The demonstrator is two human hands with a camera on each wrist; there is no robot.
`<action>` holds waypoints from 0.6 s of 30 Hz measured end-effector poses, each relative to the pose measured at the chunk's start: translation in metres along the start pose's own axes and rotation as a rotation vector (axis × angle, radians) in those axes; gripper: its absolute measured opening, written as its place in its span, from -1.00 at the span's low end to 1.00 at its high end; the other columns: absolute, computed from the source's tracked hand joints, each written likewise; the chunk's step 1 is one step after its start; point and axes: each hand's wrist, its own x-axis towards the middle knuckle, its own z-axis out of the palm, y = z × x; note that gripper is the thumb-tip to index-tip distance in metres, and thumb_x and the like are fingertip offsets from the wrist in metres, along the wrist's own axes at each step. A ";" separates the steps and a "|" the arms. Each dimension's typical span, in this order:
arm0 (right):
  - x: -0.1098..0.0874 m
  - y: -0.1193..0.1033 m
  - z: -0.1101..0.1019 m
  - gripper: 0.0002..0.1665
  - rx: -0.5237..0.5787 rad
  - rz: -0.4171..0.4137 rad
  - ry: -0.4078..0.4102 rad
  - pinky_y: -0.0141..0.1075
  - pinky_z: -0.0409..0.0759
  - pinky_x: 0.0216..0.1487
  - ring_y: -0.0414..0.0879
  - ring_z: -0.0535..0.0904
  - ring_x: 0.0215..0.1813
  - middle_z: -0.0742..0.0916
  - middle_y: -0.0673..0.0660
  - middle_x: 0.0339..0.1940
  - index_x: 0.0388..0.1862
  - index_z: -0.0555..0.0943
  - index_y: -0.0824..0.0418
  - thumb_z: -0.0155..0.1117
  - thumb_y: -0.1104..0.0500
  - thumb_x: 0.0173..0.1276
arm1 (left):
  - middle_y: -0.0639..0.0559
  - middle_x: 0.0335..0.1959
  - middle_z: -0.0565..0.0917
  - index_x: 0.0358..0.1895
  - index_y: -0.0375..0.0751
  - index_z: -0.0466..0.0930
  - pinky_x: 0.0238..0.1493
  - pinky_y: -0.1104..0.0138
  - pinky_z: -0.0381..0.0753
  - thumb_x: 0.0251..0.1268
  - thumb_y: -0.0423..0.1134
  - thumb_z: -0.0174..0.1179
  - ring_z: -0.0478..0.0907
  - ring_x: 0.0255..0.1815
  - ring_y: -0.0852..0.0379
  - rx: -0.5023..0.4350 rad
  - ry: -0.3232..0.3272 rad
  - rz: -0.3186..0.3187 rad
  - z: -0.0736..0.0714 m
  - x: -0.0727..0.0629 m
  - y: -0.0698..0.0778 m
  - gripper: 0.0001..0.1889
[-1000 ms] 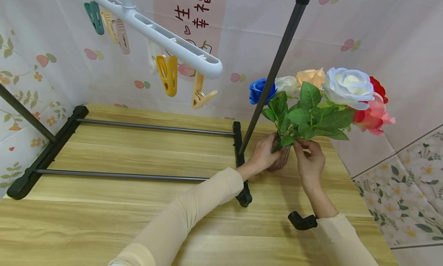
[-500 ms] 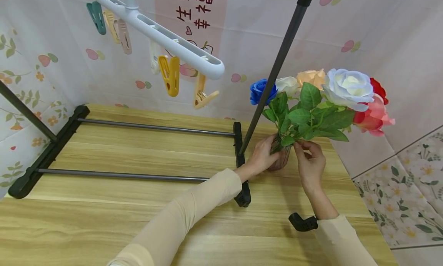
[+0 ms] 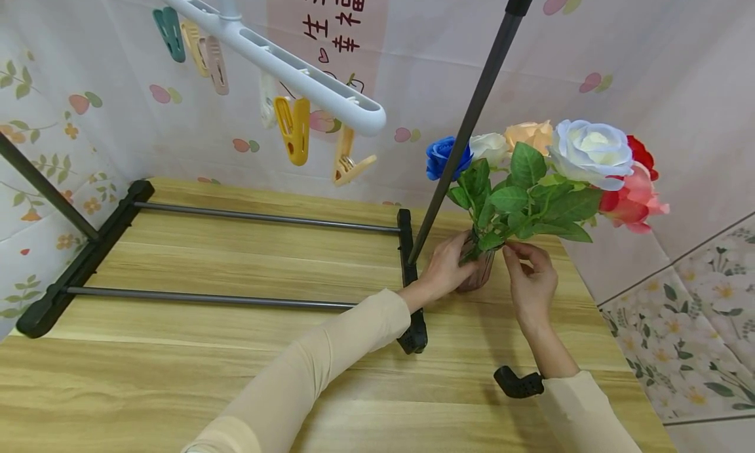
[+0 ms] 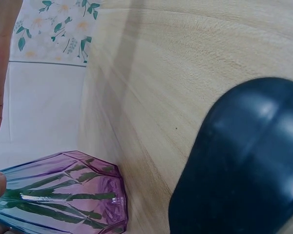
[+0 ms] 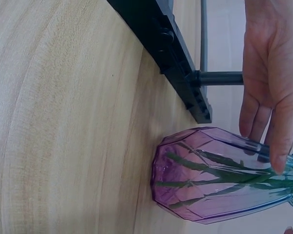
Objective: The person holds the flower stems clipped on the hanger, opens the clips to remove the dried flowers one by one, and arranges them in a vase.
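A faceted glass vase (image 5: 200,178), purple at the base and bluish at the neck, stands upright at the right of the table. Artificial roses (image 3: 592,153) in several colours rise from it, with green leaves (image 3: 527,164); the stems (image 4: 63,197) show through the glass. My left hand (image 3: 446,264) holds the vase near its neck from the left side, thumb along the near side. My right hand (image 3: 533,282) is at the other side of the mouth, thumb and forefinger brought together under the leaves. I cannot tell what lies between those fingertips.
Left of the vase stands a black rack base (image 3: 406,289) with a slanting pole (image 3: 480,96) that passes before the blue rose (image 3: 444,157). A pale blue hanger bar (image 3: 295,73) with several clothespins (image 3: 293,132) hangs at upper left. A black wrist mount (image 3: 519,382) sits by the right sleeve.
Both hands keep almost the same place at the vase, the right shifting only slightly. The hanger bar and clothespins appear a little further right and lower in the head view.
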 end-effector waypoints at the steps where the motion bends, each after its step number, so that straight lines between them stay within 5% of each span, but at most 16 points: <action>1: 0.000 0.001 0.000 -0.75 0.002 -0.002 0.001 -0.60 0.46 -0.26 -0.36 0.48 -0.16 0.56 -0.22 -0.33 -0.16 0.63 0.50 0.22 0.29 0.32 | -0.08 0.24 0.46 0.39 -0.14 0.24 0.02 0.40 0.51 0.30 -0.25 0.16 0.49 0.16 0.04 0.002 -0.003 -0.003 0.000 0.000 0.000 -0.41; 9: -0.007 -0.020 -0.001 -0.74 0.018 -0.007 0.003 -0.62 0.43 -0.27 -0.38 0.48 -0.19 0.58 -0.21 -0.32 -0.14 0.59 0.60 0.19 0.37 0.30 | -0.09 0.25 0.45 0.39 -0.17 0.23 0.09 0.39 0.49 0.32 -0.24 0.15 0.45 0.22 0.04 -0.007 -0.007 -0.012 -0.001 -0.003 0.002 -0.42; 18: -0.002 0.006 -0.004 -0.77 -0.019 -0.004 0.028 -0.61 0.46 -0.26 -0.42 0.50 -0.20 0.59 -0.27 -0.29 -0.15 0.64 0.49 0.22 0.32 0.30 | -0.11 0.25 0.45 0.38 -0.23 0.23 0.18 0.33 0.44 0.30 -0.20 0.19 0.42 0.25 0.04 0.024 0.012 0.023 -0.002 -0.008 0.000 -0.39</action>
